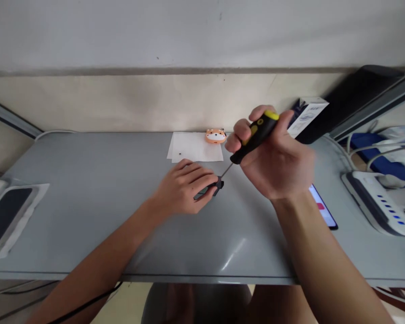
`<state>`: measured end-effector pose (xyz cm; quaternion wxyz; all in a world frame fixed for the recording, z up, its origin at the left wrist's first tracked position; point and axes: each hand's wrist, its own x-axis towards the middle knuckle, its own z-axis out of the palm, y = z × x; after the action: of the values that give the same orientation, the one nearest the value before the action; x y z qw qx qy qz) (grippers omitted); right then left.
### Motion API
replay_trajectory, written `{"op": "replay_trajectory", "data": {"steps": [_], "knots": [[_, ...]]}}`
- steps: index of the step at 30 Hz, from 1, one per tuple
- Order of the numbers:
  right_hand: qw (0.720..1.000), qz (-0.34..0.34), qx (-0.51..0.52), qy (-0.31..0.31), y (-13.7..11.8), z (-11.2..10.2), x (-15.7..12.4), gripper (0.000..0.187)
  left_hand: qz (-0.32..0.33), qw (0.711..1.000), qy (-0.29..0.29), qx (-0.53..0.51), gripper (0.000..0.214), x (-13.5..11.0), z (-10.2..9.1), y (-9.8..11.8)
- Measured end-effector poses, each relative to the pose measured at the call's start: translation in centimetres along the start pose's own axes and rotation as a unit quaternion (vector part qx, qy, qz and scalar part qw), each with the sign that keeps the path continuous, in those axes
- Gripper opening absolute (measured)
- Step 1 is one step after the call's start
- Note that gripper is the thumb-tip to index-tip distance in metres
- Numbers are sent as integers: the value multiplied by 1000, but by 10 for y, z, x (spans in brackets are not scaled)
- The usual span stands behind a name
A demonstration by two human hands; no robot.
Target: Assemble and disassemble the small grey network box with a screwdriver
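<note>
My right hand (273,157) is closed round the black and yellow handle of a screwdriver (254,136). Its thin shaft slants down and left, and the tip meets a small dark part (213,188) on the grey table (87,189). My left hand (184,186) lies on the table with its fingers pressed together on that small dark part, holding it down. What the part is I cannot make out.
A white sheet of paper (195,147) with a tiny dark speck lies behind the hands, an orange animal-shaped item (215,135) at its far edge. A phone (323,210) lies under my right wrist. A white power strip (380,202), a white box (307,114) and a wrapped dark tablet (5,216) flank the table.
</note>
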<state>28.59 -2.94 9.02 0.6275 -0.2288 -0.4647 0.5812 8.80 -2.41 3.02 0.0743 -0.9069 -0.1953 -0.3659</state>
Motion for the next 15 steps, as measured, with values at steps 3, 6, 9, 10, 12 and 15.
{"op": "replay_trajectory", "data": {"steps": [3,6,9,10,12,15], "knots": [[1000,7,12,-4,2,-2,2,35,-3,1000,5,4,5,1,0,1],[999,-1,37,-10,3,-3,2,35,-8,1000,9,9,6,1,1,1],[998,-13,68,-11,2,-6,1,29,-14,1000,14,11,7,1,1,1],[997,-16,80,-7,2,-7,1,27,-15,1000,17,12,7,1,2,1],[994,-16,107,7,3,-9,1,23,-20,999,26,15,7,1,3,1],[988,-8,151,32,5,-8,1,23,-38,998,45,23,3,2,4,5]]}}
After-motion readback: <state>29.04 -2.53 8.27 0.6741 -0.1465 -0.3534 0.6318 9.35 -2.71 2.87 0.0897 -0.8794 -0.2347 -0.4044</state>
